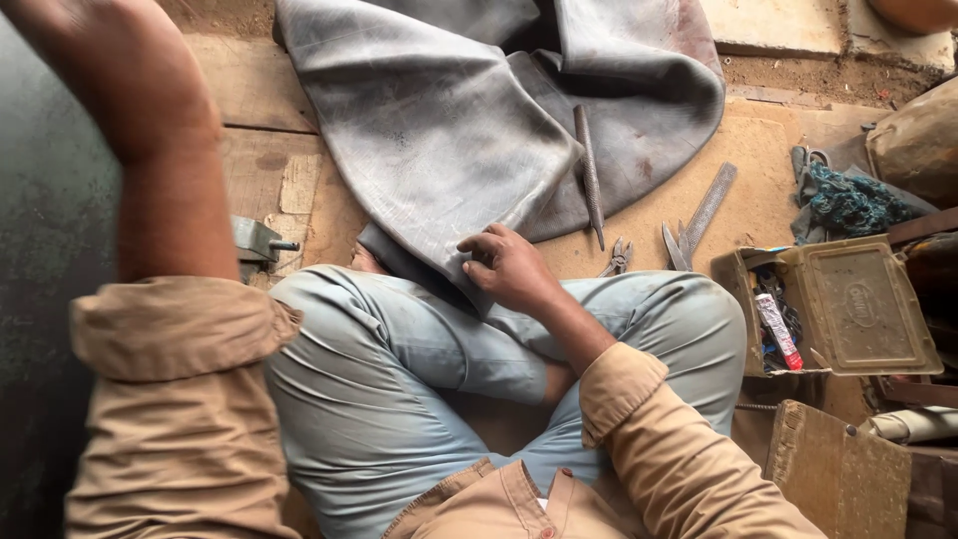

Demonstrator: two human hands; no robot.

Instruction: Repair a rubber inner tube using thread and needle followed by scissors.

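Tan sleeves sit closest to the lens; your legs in pale blue-grey trousers (399, 369) are crossed beneath them on the ground. Your left arm is raised up and out of frame at the top left, so the left hand is not in view and its fingers cannot be judged.

Your right hand (509, 268) rests over your knee, fingers curled together and pinching the near edge of the grey rubber sheet (449, 130), which looks like a large inner tube. That sheet lies draped from your lap outward across the wooden boards (259, 110), folded and limp.

Progress, as a judgement: the rubber is laid out and held, but no patch, glue or roughened spot shows on it, so the work seems at an early stage.

Tools lie untouched: a long round file (589, 175) on the sheet, pliers (617, 260) and scissors (675, 248) just beside it, and a flat file (711, 205). Further right, an open metal box (848, 309) holds a tube with a red cap (777, 331); a teal rag (848, 205) lies beyond.
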